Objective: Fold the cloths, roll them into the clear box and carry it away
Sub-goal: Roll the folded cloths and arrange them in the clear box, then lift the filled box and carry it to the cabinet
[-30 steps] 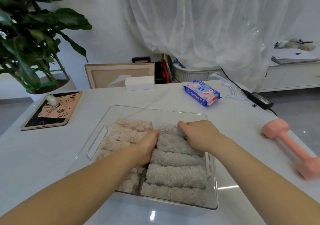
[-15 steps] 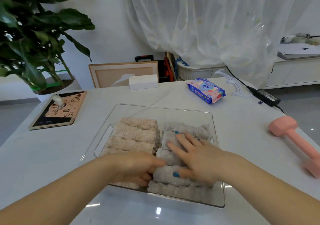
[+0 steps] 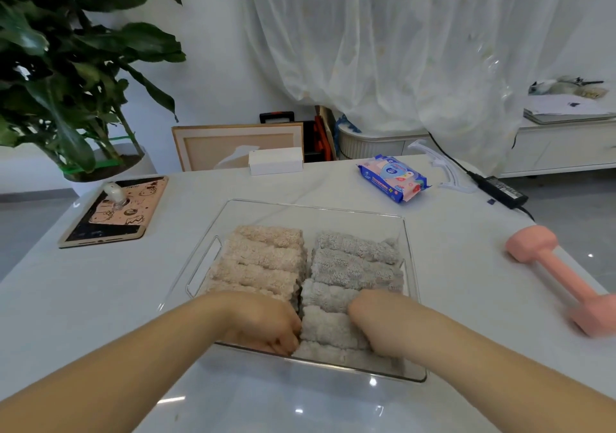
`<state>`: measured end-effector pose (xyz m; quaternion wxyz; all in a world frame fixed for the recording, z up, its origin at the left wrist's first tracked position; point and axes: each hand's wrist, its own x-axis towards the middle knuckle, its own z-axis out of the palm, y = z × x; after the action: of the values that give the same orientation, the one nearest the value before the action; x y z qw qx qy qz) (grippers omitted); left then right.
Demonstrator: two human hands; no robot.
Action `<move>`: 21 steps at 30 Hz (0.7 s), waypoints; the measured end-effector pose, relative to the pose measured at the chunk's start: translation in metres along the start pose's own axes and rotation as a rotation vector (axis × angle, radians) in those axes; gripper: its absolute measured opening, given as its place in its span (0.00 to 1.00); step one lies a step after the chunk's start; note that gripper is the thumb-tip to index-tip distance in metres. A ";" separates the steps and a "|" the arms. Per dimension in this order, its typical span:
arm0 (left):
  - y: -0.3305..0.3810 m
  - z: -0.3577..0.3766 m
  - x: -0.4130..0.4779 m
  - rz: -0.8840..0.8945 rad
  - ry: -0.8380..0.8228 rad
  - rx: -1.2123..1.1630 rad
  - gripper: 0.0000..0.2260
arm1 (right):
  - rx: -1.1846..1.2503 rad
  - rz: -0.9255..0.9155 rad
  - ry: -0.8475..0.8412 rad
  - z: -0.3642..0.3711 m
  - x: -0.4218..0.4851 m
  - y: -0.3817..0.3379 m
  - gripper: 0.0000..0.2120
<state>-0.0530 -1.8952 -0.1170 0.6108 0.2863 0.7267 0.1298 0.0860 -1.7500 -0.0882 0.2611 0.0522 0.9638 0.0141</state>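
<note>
A clear box (image 3: pixel 410 266) stands on the white table, holding two columns of rolled cloths: beige rolls (image 3: pixel 263 259) on the left and grey rolls (image 3: pixel 353 266) on the right. Both my hands are inside the box at its near end. My left hand (image 3: pixel 266 326) has curled fingers against the left end of the nearest grey rolls, over the near beige rolls. My right hand (image 3: pixel 373 322) is bent down over the near grey rolls at their right side, its fingertips hidden in the pile.
A pink dumbbell (image 3: pixel 563 276) lies at the right table edge. A tablet (image 3: pixel 113 212) with a small bottle lies far left. A wipes pack (image 3: pixel 393 179), white box (image 3: pixel 276 161), white hanger (image 3: pixel 446 172) and power adapter (image 3: pixel 503 191) sit at the back. A potted plant (image 3: pixel 66 76) stands at the left.
Both hands pulled back from the far and middle rolls to the near end of the box. The right hand, flat on the grey rolls half a second ago, is now curled downward.
</note>
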 end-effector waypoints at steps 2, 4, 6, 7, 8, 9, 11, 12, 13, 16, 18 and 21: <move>0.005 0.004 0.000 0.009 0.006 0.140 0.18 | -0.032 -0.027 -0.010 0.009 0.007 -0.002 0.11; 0.010 0.003 -0.007 -0.001 0.016 0.225 0.15 | -0.063 -0.022 -0.002 0.008 0.004 0.003 0.10; 0.013 -0.004 -0.021 0.030 0.076 0.194 0.08 | -0.070 0.008 0.056 0.001 -0.003 0.013 0.10; 0.013 -0.009 -0.031 0.070 0.151 0.168 0.07 | -0.074 0.037 0.115 -0.003 -0.006 0.017 0.09; 0.011 -0.016 -0.038 0.121 0.269 0.191 0.10 | -0.077 0.075 0.195 -0.006 -0.008 0.022 0.09; 0.007 -0.021 -0.045 0.174 0.430 0.270 0.13 | -0.074 0.128 0.277 -0.005 -0.010 0.024 0.11; -0.008 -0.029 -0.045 0.210 0.763 0.474 0.20 | -0.036 0.253 0.383 0.005 -0.007 0.028 0.18; -0.019 -0.030 -0.042 0.143 0.905 0.602 0.23 | -0.005 0.307 0.388 0.012 -0.006 0.026 0.22; -0.029 -0.029 -0.036 0.014 1.007 0.715 0.26 | 0.014 0.347 0.373 0.019 -0.006 0.023 0.25; -0.050 -0.026 -0.022 -0.297 1.157 0.714 0.30 | 0.058 0.405 0.385 0.030 -0.002 0.017 0.27; -0.052 -0.025 -0.022 -0.275 1.250 0.649 0.32 | 0.075 0.443 0.379 0.031 -0.003 0.013 0.27; -0.053 -0.025 -0.020 -0.232 1.295 0.631 0.32 | -0.032 0.464 0.345 0.030 0.001 0.011 0.28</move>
<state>-0.0893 -1.9450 -0.1232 -0.0435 0.2355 0.9709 -0.0082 0.1014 -1.7393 -0.1143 0.0837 0.2642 0.9559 0.0973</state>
